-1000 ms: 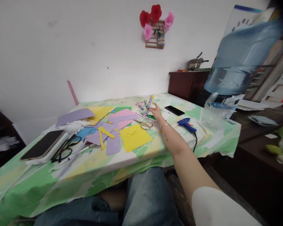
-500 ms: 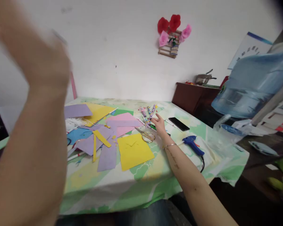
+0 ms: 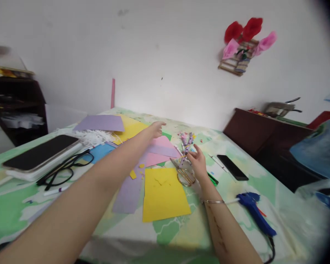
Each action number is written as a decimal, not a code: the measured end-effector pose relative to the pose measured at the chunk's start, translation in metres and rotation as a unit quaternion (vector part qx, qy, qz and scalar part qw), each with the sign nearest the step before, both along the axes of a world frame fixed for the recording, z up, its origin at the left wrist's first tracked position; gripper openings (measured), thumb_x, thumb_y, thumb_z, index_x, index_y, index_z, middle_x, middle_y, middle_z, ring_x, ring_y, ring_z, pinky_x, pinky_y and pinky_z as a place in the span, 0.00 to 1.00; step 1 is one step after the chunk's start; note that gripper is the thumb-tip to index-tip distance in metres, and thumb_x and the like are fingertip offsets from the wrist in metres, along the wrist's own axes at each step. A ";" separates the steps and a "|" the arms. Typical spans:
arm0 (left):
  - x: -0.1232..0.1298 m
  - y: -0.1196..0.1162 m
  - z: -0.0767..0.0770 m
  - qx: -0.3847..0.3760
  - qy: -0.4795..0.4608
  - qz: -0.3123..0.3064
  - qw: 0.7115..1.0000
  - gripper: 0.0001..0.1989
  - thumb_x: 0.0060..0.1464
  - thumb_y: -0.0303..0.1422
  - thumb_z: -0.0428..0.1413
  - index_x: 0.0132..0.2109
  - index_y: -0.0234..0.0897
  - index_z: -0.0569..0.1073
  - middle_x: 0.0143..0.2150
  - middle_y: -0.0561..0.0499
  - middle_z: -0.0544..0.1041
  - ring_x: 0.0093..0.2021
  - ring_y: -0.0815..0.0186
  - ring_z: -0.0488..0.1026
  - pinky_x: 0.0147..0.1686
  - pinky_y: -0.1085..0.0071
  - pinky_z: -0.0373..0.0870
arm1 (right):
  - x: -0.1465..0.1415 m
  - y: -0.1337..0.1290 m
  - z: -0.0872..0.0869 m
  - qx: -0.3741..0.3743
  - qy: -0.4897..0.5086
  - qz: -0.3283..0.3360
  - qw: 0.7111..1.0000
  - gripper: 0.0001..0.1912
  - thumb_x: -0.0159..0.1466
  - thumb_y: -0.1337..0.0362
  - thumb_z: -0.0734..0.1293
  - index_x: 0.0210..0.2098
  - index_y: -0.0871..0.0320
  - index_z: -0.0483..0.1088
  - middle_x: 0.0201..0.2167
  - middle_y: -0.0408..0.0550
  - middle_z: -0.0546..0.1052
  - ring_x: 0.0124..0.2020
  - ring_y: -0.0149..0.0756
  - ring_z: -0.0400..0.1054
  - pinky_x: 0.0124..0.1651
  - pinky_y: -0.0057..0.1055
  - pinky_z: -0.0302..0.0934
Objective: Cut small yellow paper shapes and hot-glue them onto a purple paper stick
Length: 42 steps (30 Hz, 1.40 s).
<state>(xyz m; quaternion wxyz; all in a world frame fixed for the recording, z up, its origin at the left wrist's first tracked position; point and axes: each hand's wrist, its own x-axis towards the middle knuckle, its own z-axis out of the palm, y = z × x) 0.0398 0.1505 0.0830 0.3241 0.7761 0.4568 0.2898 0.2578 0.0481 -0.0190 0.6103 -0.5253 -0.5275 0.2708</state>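
My right hand (image 3: 198, 161) is at the middle of the table, its fingers closed around a purple dotted paper craft (image 3: 189, 140) with pink and yellow bits at its top. Gold-handled scissors (image 3: 186, 176) lie just below that hand. My left hand (image 3: 156, 128) reaches across the papers with its fingers stretched out and nothing visible in them. Beneath the left hand and forearm are pink paper (image 3: 162, 141), purple paper (image 3: 128, 196) and blue paper (image 3: 100, 152). A yellow sheet (image 3: 165, 200) with a small cut mark lies in front, between my forearms.
A blue glue gun (image 3: 255, 212) and a black phone (image 3: 232, 167) lie to the right. At left are another phone on a white box (image 3: 41, 152), black glasses (image 3: 67, 168) and white shredded strands (image 3: 95, 136). A dark cabinet (image 3: 264, 143) stands at the back right.
My left arm has come down from high in the view to over the papers. The view has turned left. My right hand stays by the purple dotted craft.
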 end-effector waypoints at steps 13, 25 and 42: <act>-0.133 -0.023 -0.068 0.015 0.157 0.051 0.986 0.19 0.56 0.39 0.57 0.51 0.33 0.72 0.51 0.43 0.76 0.50 0.57 0.73 0.49 0.58 0.69 | -0.008 0.008 0.004 -0.039 -0.086 -0.049 0.994 0.28 0.50 0.61 0.67 0.50 0.61 0.69 0.29 0.48 0.79 0.31 0.40 0.73 0.34 0.35 0.65; -0.149 -0.028 -0.062 0.015 0.179 0.014 0.984 0.20 0.37 0.31 0.63 0.42 0.36 0.79 0.44 0.43 0.81 0.44 0.55 0.75 0.42 0.67 0.67 | -0.037 0.047 0.023 -0.016 -0.266 -0.060 0.962 0.23 0.49 0.62 0.67 0.45 0.60 0.72 0.37 0.56 0.79 0.40 0.49 0.72 0.45 0.46 0.62; -0.125 -0.039 -0.059 0.130 0.155 0.138 0.970 0.08 0.48 0.34 0.55 0.34 0.35 0.75 0.40 0.44 0.78 0.46 0.54 0.72 0.48 0.61 0.62 | -0.037 -0.019 0.020 0.003 -0.455 0.164 0.875 0.09 0.52 0.69 0.68 0.34 0.53 0.75 0.34 0.49 0.78 0.37 0.45 0.71 0.39 0.39 0.62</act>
